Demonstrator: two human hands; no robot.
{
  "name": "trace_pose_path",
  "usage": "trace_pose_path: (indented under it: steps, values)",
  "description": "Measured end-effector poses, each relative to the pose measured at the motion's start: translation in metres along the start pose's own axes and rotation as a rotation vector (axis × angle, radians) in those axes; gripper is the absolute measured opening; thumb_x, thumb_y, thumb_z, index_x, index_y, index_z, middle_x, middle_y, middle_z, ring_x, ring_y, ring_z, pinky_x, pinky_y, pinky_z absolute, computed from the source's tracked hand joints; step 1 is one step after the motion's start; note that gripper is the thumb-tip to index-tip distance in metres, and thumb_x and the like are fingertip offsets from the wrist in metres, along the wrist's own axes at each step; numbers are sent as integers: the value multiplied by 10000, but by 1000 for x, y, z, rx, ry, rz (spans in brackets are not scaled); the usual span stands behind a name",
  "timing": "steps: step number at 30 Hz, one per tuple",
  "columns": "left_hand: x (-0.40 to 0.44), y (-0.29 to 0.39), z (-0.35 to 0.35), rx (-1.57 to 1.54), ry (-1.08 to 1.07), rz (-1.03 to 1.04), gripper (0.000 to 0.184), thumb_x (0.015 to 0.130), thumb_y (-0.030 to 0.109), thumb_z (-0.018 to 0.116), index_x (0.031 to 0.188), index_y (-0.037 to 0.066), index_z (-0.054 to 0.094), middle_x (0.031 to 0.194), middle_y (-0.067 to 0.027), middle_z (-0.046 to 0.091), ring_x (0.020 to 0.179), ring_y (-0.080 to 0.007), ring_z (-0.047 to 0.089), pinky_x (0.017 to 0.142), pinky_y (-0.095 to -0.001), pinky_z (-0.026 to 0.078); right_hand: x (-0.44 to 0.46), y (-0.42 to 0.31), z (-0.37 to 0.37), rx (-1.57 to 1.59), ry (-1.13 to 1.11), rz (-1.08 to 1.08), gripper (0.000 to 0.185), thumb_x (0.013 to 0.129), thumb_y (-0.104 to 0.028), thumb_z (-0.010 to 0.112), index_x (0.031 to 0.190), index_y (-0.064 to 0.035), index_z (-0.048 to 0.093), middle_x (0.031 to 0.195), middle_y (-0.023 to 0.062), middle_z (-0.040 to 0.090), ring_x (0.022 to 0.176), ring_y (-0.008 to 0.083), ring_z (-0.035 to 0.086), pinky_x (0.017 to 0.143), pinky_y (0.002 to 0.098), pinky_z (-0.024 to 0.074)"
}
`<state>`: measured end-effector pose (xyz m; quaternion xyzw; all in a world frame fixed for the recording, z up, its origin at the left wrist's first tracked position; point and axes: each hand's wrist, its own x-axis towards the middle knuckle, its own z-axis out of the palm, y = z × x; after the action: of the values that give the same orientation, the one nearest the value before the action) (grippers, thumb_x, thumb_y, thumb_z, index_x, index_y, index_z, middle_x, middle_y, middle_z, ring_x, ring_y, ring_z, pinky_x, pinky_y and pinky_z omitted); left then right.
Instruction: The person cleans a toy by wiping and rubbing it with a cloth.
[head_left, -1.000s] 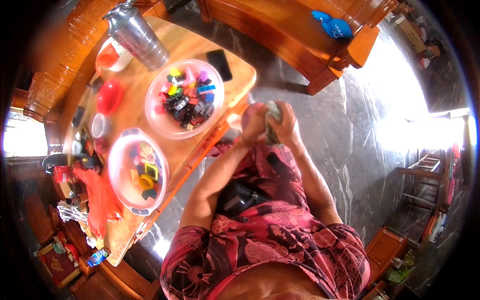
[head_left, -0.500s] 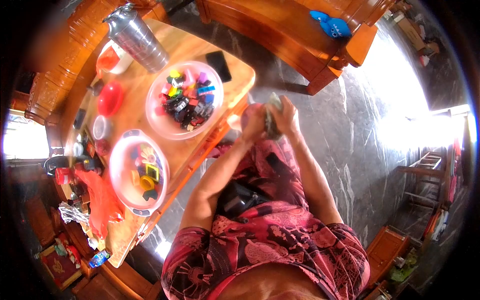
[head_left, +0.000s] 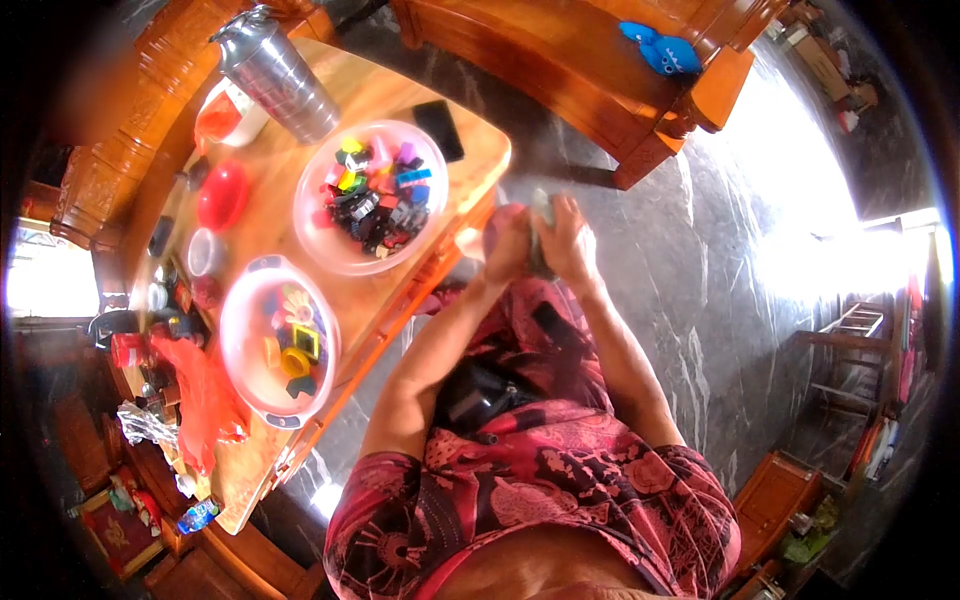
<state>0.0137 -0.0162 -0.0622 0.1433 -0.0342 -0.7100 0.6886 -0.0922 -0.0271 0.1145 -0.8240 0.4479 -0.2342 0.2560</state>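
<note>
In front of my lap, beyond the table's edge, both hands are raised close together. My left hand (head_left: 510, 245) is closed round something; a pinkish-purple patch shows at its outer side, too blurred to name. My right hand (head_left: 570, 240) has its fingers wrapped on a grey-green, crumpled cloth-like thing (head_left: 542, 207), which runs down between the two hands. Left of them on the wooden table (head_left: 375, 325) stands a round translucent basin (head_left: 318, 250) full of small coloured toy pieces. Nearer me, an oval basin (head_left: 240, 370) holds several toys, including a yellow ring (head_left: 294, 362).
A black phone (head_left: 438, 130) lies beside the round basin. Behind it stand a metal jug (head_left: 280, 85) and a red bowl (head_left: 221, 196). An orange-red plastic bag (head_left: 200, 395) hangs over the table's left side. A wooden bench (head_left: 560, 90) holds a blue toy-like item (head_left: 672, 55).
My right hand has shifted slightly, and its fingers have turned more upright against the grey-green thing. Less of that thing shows between the hands. The basins stay put.
</note>
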Motion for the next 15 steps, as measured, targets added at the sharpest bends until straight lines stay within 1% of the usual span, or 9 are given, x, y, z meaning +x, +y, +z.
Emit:
trace_pose_path:
  steps: [2,3,4,5,6,8,12,14,15]
  values:
    - [-22,3,47,560,143,374,136,888,153,488,895,44,569,811,-30,584,727,-104,559,595,-241,461,-8,-6,-2,30,25,-12,319,818,-261,552,1033,-28,513,1020,201,531,916,396,530,759,426,438]
    - [-27,3,57,559,143,373,136,888,153,488,895,44,569,811,-30,584,727,-104,559,595,-241,461,-11,-9,-3,64,49,-27,308,821,-245,555,1041,-34,508,1030,197,527,923,392,525,756,414,439]
    - [-30,4,63,684,169,452,138,891,163,498,875,49,573,788,-12,578,707,-88,546,583,-226,454,-14,-9,-3,63,48,-27,308,821,-245,555,1041,-34,508,1030,197,527,923,392,525,756,414,439]
    - [-34,5,69,810,197,532,143,893,174,509,855,53,576,765,6,572,688,-72,533,572,-212,447,-16,-8,-3,87,56,-41,328,819,-222,559,1083,-36,498,1042,196,524,943,388,522,774,405,438]
    - [-37,5,75,808,202,534,143,893,174,509,855,53,576,765,6,572,688,-72,533,572,-212,447,-18,-8,-2,111,61,-56,355,818,-200,564,1124,-37,487,1054,194,521,963,384,518,791,397,438]
    - [-41,4,89,467,156,488,142,905,170,501,850,59,571,750,19,566,685,-62,531,571,-203,441,-22,-10,-4,152,62,-73,362,812,-175,568,1133,-33,481,1054,195,521,971,384,516,804,397,435]
    - [-41,8,90,432,139,442,113,899,147,516,840,65,568,738,14,565,680,-68,535,564,-203,444,-26,-9,-4,241,104,-129,386,789,-127,581,1145,-27,471,1051,199,519,990,377,514,829,398,428]
    - [-30,5,67,682,180,553,91,887,131,533,832,66,565,747,5,569,674,-74,541,551,-204,448,-25,-2,-3,249,81,-134,418,791,-155,581,1165,-26,449,1061,208,505,1002,390,502,841,408,421]
    - [-32,5,72,681,182,552,91,887,131,533,832,66,565,747,5,569,674,-74,541,551,-204,448,-24,2,-2,256,58,-141,451,792,-183,581,1186,-25,427,1071,217,490,1015,403,490,852,417,415]
